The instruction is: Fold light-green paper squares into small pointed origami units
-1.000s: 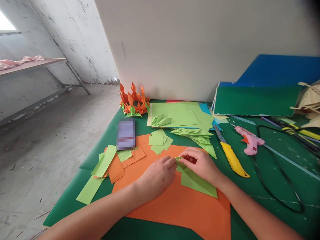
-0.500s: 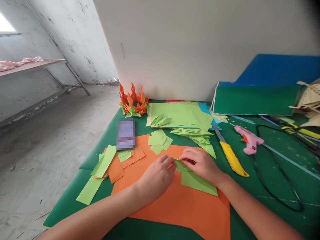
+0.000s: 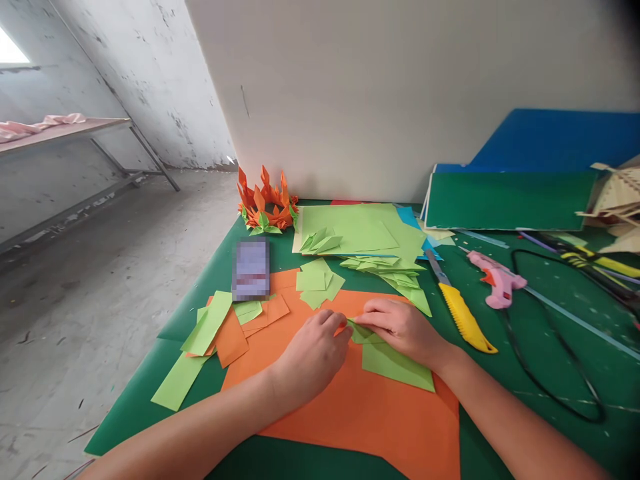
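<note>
- The left hand (image 3: 315, 357) is over the orange sheet (image 3: 350, 417), fingers curled in, their tips at the left end of a small folded green piece (image 3: 362, 337); I cannot tell whether they grip it.
- The right hand (image 3: 403, 330) is nearly closed, thumb and forefinger together on the piece's upper edge.
- The piece is between the hands, above the orange sheet, its lower edge just beside or over a larger green sheet (image 3: 395, 368) that lies partly under the right hand.
- The orange sheet lies on a green table (image 3: 135, 421).
- Left of the left hand, green strips (image 3: 207, 323) and orange slips (image 3: 233, 339) overlap.
- Right of the right hand lies a yellow-handled knife (image 3: 465, 321), blade pointing away; beyond it, a pink glue gun (image 3: 500, 281) trails a black cord.
- Past the hands sit green squares (image 3: 315, 280), and to their left a blurred purple block (image 3: 251, 270).
- Farther on, folded green pieces (image 3: 383, 267) lie in front of a green stack (image 3: 350, 227).
- An orange-and-green paper crown (image 3: 267, 210) stands at the stack's left.
- A green board (image 3: 510, 200) leans at the back right.
</note>
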A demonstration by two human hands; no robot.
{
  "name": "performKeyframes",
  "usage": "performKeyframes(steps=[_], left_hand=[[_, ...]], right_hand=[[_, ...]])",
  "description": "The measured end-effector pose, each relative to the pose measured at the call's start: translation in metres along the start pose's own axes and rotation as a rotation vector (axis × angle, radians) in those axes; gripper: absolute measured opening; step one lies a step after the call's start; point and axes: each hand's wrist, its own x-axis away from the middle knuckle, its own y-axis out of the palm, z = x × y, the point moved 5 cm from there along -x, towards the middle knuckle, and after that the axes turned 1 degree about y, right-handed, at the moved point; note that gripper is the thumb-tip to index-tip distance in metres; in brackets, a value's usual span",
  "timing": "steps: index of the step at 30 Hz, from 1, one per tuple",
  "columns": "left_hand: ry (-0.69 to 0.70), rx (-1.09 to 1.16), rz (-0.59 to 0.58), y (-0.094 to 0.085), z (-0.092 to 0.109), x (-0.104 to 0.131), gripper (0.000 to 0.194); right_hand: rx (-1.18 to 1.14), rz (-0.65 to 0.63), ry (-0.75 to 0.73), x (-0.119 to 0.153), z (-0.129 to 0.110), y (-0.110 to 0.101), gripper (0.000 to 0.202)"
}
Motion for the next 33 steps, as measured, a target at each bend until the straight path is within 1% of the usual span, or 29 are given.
performKeyframes(steps=[5,10,13,17,25,28,33], left_hand=[[-0.008,-0.013,-0.005,0.0000,0.0015,0.0001,0.023],[-0.014,-0.035,-0.035,0.0016,0.0035,0.0002,0.022],[0.001,-0.023,-0.021,0.0015,0.0038,0.0006,0.023],[-0.012,0.025,-0.010,0.0020,0.0012,0.0005,0.026],[-0.021,0.043,-0.008,0.0004,0.0004,-0.0013,0.026],[-0.005,0.033,-0.013,0.0004,0.0015,-0.0017,0.025],[0.022,-0.016,-0.013,0.0027,0.0016,-0.0011,0.024]], right_hand=[[0.008,-0.016,0.002,0.0007,-0.0002,0.0005,0.030],[0.044,-0.038,0.018,0.0003,-0.0009,0.0010,0.030],[0.051,-0.030,0.006,-0.0001,-0.0017,0.0009,0.030],[0.065,-0.020,-0.020,-0.0002,-0.0018,0.0005,0.030],[0.063,-0.054,-0.012,-0.0005,-0.0018,0.0007,0.030],[0.061,-0.067,-0.011,-0.0010,-0.0021,0.0009,0.030],[0.055,-0.049,-0.005,-0.0016,-0.0020,-0.0003,0.030]])
